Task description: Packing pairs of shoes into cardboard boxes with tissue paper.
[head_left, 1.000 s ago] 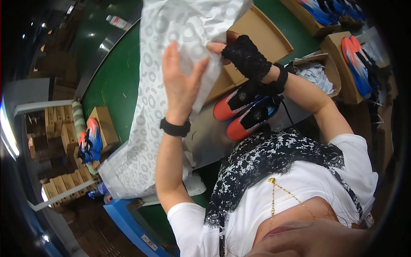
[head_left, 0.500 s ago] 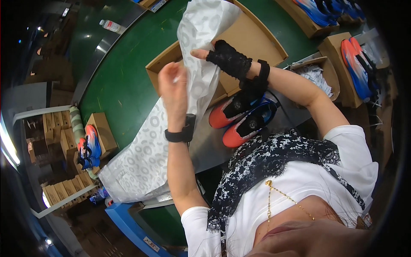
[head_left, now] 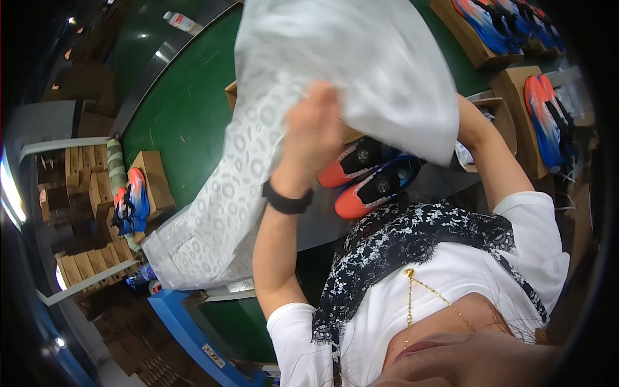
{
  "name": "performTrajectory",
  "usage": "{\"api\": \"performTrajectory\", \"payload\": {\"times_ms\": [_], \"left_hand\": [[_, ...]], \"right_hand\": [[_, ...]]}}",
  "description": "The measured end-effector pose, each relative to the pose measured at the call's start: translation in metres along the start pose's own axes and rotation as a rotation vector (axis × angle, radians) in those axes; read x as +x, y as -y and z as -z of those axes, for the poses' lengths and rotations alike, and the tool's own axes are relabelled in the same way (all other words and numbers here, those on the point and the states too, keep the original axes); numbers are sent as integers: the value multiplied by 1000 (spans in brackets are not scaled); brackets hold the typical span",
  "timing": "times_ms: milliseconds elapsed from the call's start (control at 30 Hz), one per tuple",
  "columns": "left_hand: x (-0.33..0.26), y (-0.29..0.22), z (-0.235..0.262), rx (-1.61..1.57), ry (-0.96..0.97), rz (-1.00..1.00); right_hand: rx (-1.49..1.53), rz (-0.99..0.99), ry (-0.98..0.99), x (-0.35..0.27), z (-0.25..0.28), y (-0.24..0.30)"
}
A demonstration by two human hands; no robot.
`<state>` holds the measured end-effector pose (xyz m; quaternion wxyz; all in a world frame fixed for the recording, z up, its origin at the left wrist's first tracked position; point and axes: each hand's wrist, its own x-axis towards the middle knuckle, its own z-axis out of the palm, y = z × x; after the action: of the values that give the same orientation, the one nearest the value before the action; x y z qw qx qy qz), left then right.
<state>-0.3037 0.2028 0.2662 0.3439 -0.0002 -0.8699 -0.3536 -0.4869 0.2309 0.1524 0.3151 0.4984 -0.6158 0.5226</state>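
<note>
A long sheet of white wrapping paper with grey ring marks (head_left: 222,193) lies across the bench, its far end raised in a wide billowing flap. Before that flap, my left hand (head_left: 316,132) is smeared by motion, its fingers too blurred to read. Behind the raised paper my right hand is hidden; only its forearm (head_left: 480,129) shows. Just below the flap rests a pair of coral, black and blue shoes (head_left: 374,187), toes to the left. The paper covers most of an open cardboard box, leaving a bit of its edge (head_left: 231,95) visible.
The green bench top (head_left: 184,106) spreads to the left. A bottle (head_left: 182,22) stands at the far left. More shoes sit on boxes at the right (head_left: 545,122) and left (head_left: 133,200). A carton (head_left: 506,122) holds crumpled paper. A blue frame (head_left: 200,342) is near me.
The paper's far end has swung up and spread to the right, covering the box and my right hand. My left hand has moved right across the paper.
</note>
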Motion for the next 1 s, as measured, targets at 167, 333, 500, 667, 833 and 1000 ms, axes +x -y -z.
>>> {"api": "performTrajectory", "payload": {"times_ms": [167,333,500,667,833,1000], "left_hand": [[-60,53,-3,431,307,242],[-136,125,88,1009,338,795],[-222,157,176,1266,155,1361],[-299,189,239,1233,80,1206],[-273,180,249,593,110,1342],[-211,136,200,1137,459,891]], "right_hand": [[-300,-172,16,24,24,-78],[-663,-375,29,-16,196,-213],[-632,-634,-97,-22,234,-211],[-211,-1049,-442,-28,254,-192],[289,-1388,-761,-59,301,-228],[397,-1552,-661,-61,288,-213]]}}
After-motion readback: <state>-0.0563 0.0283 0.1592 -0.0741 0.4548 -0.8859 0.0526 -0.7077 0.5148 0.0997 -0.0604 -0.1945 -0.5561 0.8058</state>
